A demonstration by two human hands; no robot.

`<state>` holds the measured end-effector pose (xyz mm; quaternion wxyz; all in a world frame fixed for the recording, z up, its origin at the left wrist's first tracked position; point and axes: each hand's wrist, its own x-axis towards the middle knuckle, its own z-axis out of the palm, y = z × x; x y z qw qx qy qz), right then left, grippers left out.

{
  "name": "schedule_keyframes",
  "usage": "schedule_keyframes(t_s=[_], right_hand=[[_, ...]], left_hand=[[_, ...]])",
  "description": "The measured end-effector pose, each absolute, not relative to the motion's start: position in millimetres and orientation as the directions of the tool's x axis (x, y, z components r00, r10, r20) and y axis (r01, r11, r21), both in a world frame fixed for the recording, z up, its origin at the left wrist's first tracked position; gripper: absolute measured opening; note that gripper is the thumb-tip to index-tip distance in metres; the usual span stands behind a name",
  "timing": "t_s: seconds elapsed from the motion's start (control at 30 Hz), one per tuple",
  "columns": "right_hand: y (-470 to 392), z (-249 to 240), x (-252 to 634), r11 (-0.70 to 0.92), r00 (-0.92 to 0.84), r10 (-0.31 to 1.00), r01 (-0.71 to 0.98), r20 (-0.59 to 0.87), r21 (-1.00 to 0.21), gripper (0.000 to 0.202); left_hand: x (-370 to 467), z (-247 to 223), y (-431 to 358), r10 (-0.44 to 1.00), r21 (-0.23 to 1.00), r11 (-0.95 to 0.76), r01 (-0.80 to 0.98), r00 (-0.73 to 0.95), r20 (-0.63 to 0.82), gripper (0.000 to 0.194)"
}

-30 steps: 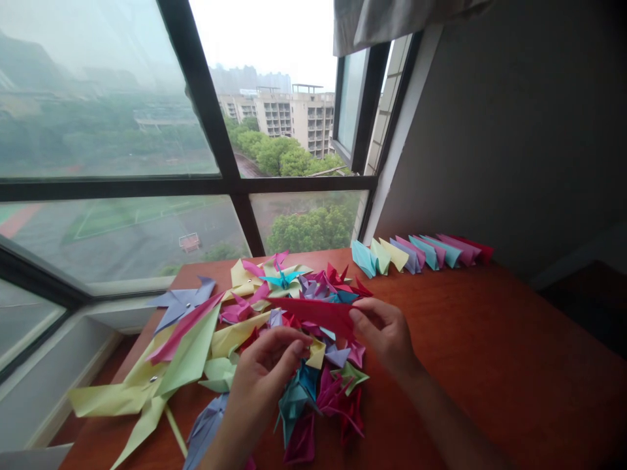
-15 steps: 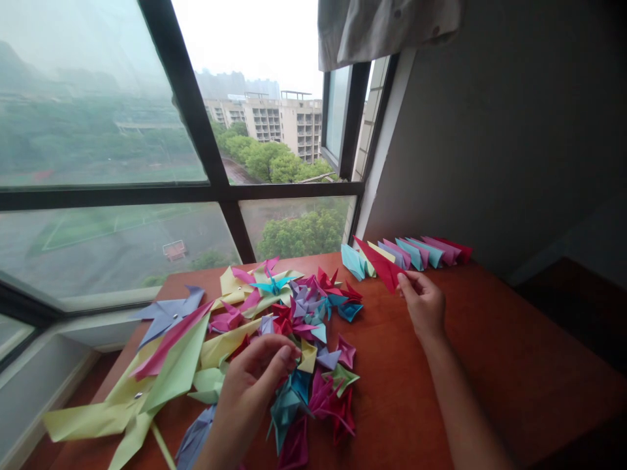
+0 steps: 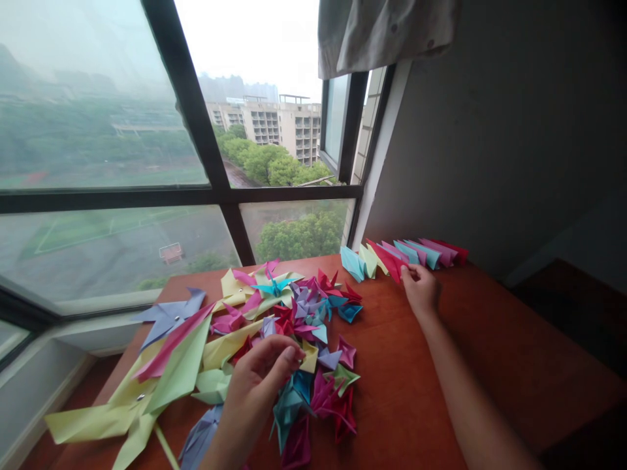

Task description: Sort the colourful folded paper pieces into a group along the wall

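Observation:
A red paper airplane (image 3: 386,260) is pinched between the thumb and fingers of my right hand (image 3: 422,287). It is at the row of folded paper airplanes (image 3: 435,253) at the back right, overlapping its neighbours; whether it touches the table is hidden. Over the pile of folded paper pieces hovers my left hand (image 3: 267,372), its fingers curled in to the thumb with nothing visible in them. Beneath and beside it lie paper cranes, among them a blue crane (image 3: 274,285), and a purple-pink one (image 3: 328,395). Light blue (image 3: 353,262) and pale yellow airplanes stand left of the red one.
Several paper pinwheels lie at the left, including a yellow pinwheel (image 3: 93,421) and a blue-violet pinwheel (image 3: 174,316). A pale green airplane (image 3: 181,365) rests across the yellow one. The brown wooden table (image 3: 392,391) meets a window (image 3: 294,225) and a wall (image 3: 465,163).
My right hand has brought the red paper airplane slightly right and down, into the row beside the yellow ones. My left hand has stayed nearly in place over the pile.

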<state>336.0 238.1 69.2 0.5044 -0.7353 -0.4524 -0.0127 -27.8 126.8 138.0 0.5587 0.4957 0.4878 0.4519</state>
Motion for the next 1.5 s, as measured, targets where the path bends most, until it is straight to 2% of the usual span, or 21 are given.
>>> schedule_keyframes(t_s=[0.4,0.6,0.77,0.93,1.03,1.13,1.33,1.5], right_hand=[[268,66,318,-0.146,0.532,0.709,0.753,0.463,-0.642,0.032],[250,72,311,-0.112,0.522,0.712,0.744,0.469,-0.659,0.035],[232,87,291,0.024,0.5,0.736,0.655,0.457,-0.756,0.032],[207,91,245,0.215,0.362,0.83,0.493,0.424,-0.843,0.028],[197,88,224,0.289,0.213,0.88,0.469,0.424,-0.835,0.024],[193,84,215,0.331,0.107,0.895,0.494,0.434,-0.804,0.022],[191,81,214,0.355,0.04,0.896,0.53,0.442,-0.77,0.021],[189,80,211,0.383,0.001,0.884,0.573,0.468,-0.725,0.022]], left_hand=[[-30,139,125,0.99,0.996,0.084,-0.028,0.119,-0.08,0.021],[-32,145,125,0.994,0.998,0.065,-0.011,0.089,-0.064,0.019],[-39,150,127,1.0,1.0,-0.003,0.014,0.03,0.002,0.018],[-66,152,137,0.987,0.997,-0.014,0.081,-0.159,0.027,0.023],[-85,150,143,0.964,0.986,-0.042,0.163,-0.251,0.083,0.027],[-97,147,147,0.958,0.95,-0.021,0.31,-0.265,0.108,0.031],[-100,143,151,0.968,0.729,-0.017,0.684,-0.17,0.182,0.031],[-101,144,150,0.96,0.625,-0.018,0.78,-0.162,0.229,0.032]])
